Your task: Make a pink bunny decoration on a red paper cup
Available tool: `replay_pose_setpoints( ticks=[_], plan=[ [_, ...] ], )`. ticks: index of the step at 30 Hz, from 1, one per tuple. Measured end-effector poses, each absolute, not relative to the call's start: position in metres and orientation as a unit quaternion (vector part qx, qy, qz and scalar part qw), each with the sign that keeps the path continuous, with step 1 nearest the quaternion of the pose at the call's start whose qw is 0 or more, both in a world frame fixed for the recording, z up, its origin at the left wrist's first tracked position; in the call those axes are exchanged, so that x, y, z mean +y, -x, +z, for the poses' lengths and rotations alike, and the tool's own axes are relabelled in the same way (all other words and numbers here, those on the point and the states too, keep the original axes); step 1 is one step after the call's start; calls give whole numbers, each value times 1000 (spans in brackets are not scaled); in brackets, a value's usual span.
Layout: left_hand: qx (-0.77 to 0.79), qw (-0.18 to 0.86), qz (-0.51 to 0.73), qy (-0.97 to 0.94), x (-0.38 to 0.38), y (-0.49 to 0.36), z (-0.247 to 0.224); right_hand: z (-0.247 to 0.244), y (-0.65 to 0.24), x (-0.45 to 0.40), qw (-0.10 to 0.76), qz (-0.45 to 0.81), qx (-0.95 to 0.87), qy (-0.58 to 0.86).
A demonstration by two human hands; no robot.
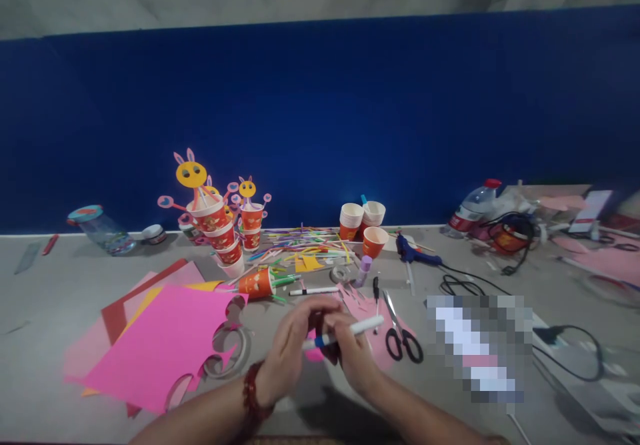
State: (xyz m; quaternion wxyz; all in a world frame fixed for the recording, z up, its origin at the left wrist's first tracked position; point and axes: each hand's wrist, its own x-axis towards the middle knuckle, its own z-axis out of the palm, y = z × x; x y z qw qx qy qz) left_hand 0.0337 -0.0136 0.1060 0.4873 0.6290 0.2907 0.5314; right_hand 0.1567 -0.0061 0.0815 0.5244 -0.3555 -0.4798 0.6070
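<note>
- My left forearm rises from the lower left, with a dark red bead bracelet around the wrist.
- My left hand stands on edge, its fingers arched across to the right, their ends close to my other hand; whether they grip anything I cannot tell.
- My right forearm slants in from the lower right, and my right hand is bent inward, thumb and fingers closed around a white marker.
- The marker lies aslant between my hands: its white end sticks out past my right knuckles, its blue part points down toward my left palm.
- A bright pink paper piece shows in the gap behind the marker, partly covered; I cannot tell whether it touches my fingers.
- Both hands sit low over the grey table, between the large pink sheet on my left and the black-handled scissors on my right.
</note>
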Motion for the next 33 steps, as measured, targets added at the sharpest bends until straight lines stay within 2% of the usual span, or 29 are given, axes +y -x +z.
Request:
replay_pose_setpoints(
  ticks=[3,9,12,23,29,33],
  plan=[
    [316,487,499,-643,11,-21,108,92,-162,16,542,582,-487,360],
    [419,276,339,-796,28,4,99,83,-168,35,503,571,-448,468],
    [429,227,291,-825,36,5,97,73,-166,42,494,572,-439,485],
    [409,110,266,-866,34,0,87,62,-156,44,535,571,-429,450],
    [436,140,238,-856,35,5,86,57,-154,58,463,583,-473,472],
    [503,37,167,-847,53,13,85,49,-158,64,404,597,-512,467]
  ],
)
